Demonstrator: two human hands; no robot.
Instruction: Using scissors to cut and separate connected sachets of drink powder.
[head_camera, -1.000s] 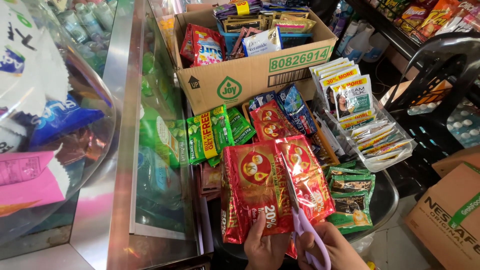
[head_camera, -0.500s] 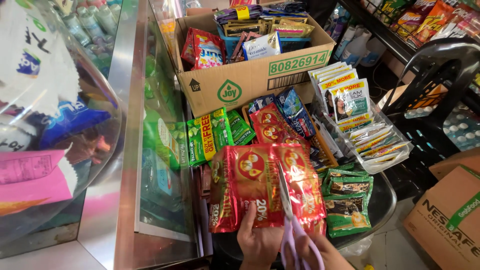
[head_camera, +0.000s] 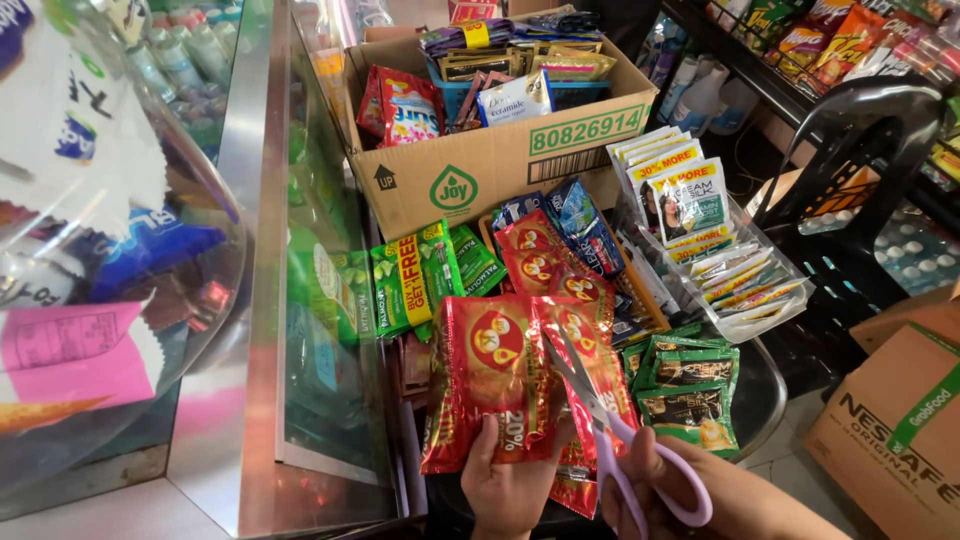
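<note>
My left hand (head_camera: 505, 478) grips the lower edge of a strip of joined red sachets (head_camera: 490, 390) and holds it upright in front of me. In my right hand (head_camera: 690, 490) is a pair of scissors with lilac handles (head_camera: 610, 440). Their blades are parted and point up along the seam between two sachets of the strip. More red sachets (head_camera: 535, 255) lie behind the strip, beside green sachets (head_camera: 415, 275) and blue ones (head_camera: 580, 225).
A cardboard box (head_camera: 480, 165) full of sachets stands behind the pile. A glass display case (head_camera: 270, 250) runs along the left. Dark green sachets (head_camera: 690, 385) and a clear tray of white sachets (head_camera: 700, 240) lie right. A black plastic chair (head_camera: 850, 170) and a brown carton (head_camera: 900, 420) stand at right.
The red strip has swung a little to the left in my left hand. The scissors have risen, and their blades now sit further up the seam of the strip.
</note>
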